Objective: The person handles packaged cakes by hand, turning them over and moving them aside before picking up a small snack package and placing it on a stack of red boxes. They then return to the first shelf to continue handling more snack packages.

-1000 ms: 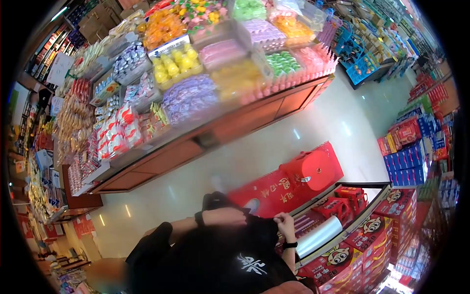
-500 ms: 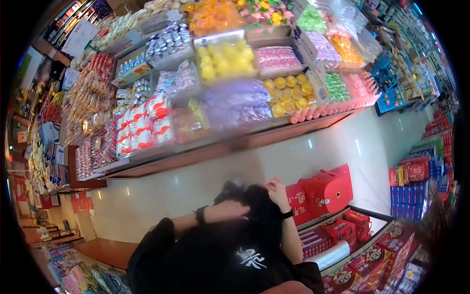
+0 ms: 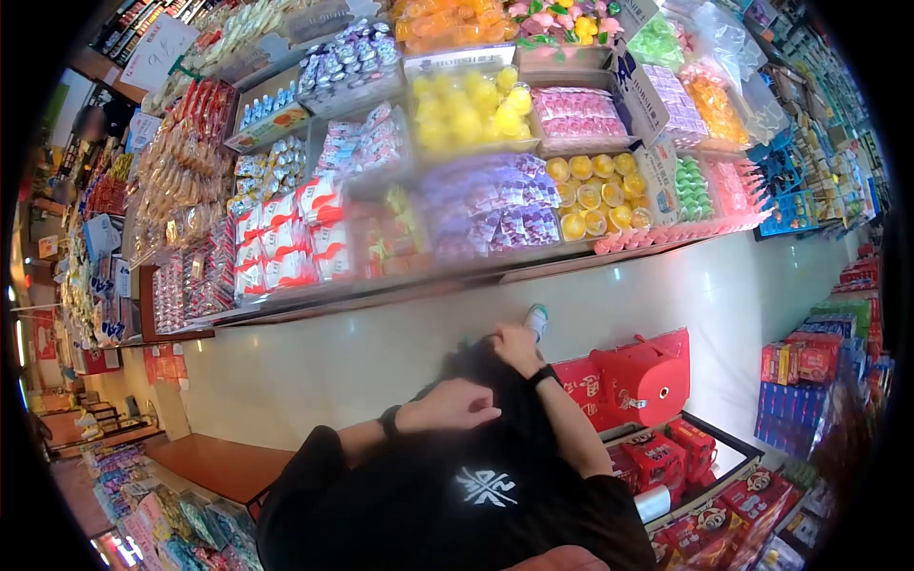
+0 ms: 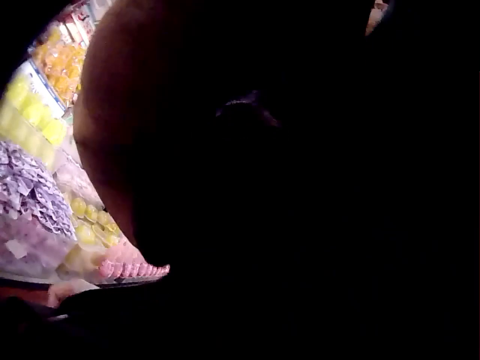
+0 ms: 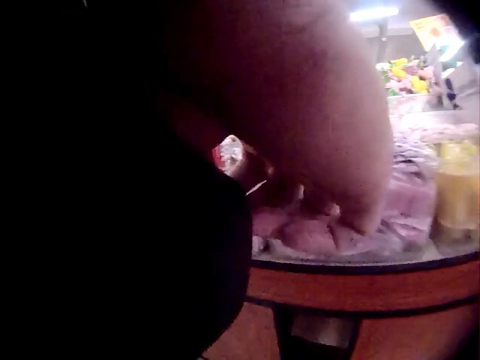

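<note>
Before the person's black clothing (image 3: pixel 486 447), the left hand (image 3: pixel 452 404) hangs with loosely bent fingers and nothing in its grasp. Dark cloth and shadow fill most of the left wrist view. The right hand (image 3: pixel 517 347) is farther forward, above the legs, its fingers bent; no item shows in it. In the right wrist view, that hand (image 5: pixel 322 112) looms large and overlaps the candy stand behind it. Across the aisle, purple-wrapped sweets (image 3: pixel 490 205), yellow-topped cups (image 3: pixel 600 195) and red-and-white packets (image 3: pixel 286 238) fill the stand's near row.
The stand's front edge (image 3: pixel 381 297) runs across the aisle floor (image 3: pixel 314 366). At right a red box (image 3: pixel 643 381) stands on a red mat, beside a bin of red cartons (image 3: pixel 657 457). A brown board (image 3: pixel 224 466) lies low at left. One shoe (image 3: pixel 538 322) shows.
The right hand has swung forward and left, away from the carton bin, and now is above the legs. The left hand stays near the body. The view has turned, and the candy stand appears nearer.
</note>
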Demonstrator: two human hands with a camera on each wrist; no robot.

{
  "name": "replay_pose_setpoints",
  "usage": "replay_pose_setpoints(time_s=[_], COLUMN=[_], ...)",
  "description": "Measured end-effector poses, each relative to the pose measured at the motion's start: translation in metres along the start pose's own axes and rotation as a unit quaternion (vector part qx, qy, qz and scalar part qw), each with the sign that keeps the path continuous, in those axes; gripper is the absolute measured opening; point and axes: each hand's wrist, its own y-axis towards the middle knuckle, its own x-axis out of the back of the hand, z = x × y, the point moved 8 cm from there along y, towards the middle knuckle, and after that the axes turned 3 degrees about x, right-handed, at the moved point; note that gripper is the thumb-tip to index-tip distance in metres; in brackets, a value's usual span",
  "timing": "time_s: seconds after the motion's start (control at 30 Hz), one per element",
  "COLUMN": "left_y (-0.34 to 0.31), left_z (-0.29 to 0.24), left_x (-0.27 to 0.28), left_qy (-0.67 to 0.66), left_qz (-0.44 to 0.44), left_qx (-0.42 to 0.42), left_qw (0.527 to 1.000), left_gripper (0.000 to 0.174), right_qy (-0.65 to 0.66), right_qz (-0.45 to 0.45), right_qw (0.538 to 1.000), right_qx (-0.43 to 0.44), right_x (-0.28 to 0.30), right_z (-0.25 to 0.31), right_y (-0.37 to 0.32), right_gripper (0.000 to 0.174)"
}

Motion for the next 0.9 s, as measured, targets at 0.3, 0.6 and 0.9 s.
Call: replay_pose_setpoints(time_s=[0.3, 0.6, 0.9], left_y=[0.089, 0.152, 0.185], left_z=[0.01, -0.005, -0.072], left_x=[-0.008, -0.026, -0.021], left_qy=[-0.084, -0.015, 0.042], left_qz=[0.011, 0.147, 0.122], left_qx=[0.07, 0.054, -0.014], left_qw=[0.994, 0.988, 0.992], left_gripper=[0.042, 0.053, 0.053], right_qy=[0.11, 0.225, 0.238], right_qz=[0.134, 0.133, 0.132], right_qw=[0.977, 0.963, 0.959], right_qx=[0.125, 0.063, 0.075], right_x=[0.057, 0.171, 0.202], right_z=[-0.03, -0.077, -0.101], right_y=[-0.006, -0.119, -0.121], right_gripper=[0.034, 0.025, 0.031])
